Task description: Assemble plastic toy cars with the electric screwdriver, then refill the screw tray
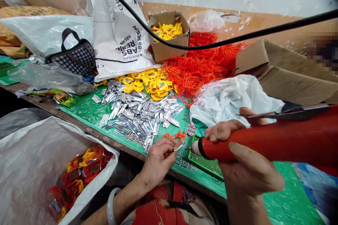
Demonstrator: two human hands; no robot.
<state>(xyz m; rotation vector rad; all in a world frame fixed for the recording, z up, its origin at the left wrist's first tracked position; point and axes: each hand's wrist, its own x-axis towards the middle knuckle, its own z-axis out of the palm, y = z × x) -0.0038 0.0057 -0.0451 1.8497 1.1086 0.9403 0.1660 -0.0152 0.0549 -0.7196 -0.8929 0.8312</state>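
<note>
My left hand [158,161] is closed with thumb and fingers pinching a small orange plastic frame [176,137] above the table edge. My right hand [245,165] wraps round a red electric screwdriver [287,140], held level with its white nose and thin bit pointing left at the frame. A small gap separates the bit from the frame. Under the screwdriver lies a shallow green plastic basket [208,168]. Just beyond my left hand spreads a heap of flat silver pieces [139,114], with yellow plastic parts [158,84] behind it.
Orange plastic frames [203,63] are piled at the back, beside a cardboard box [169,49] of yellow parts. A black cable [169,45] hangs across the view. At lower left stands an open white sack [29,168] holding red and yellow pieces. A white plastic bag [235,98] lies right of centre.
</note>
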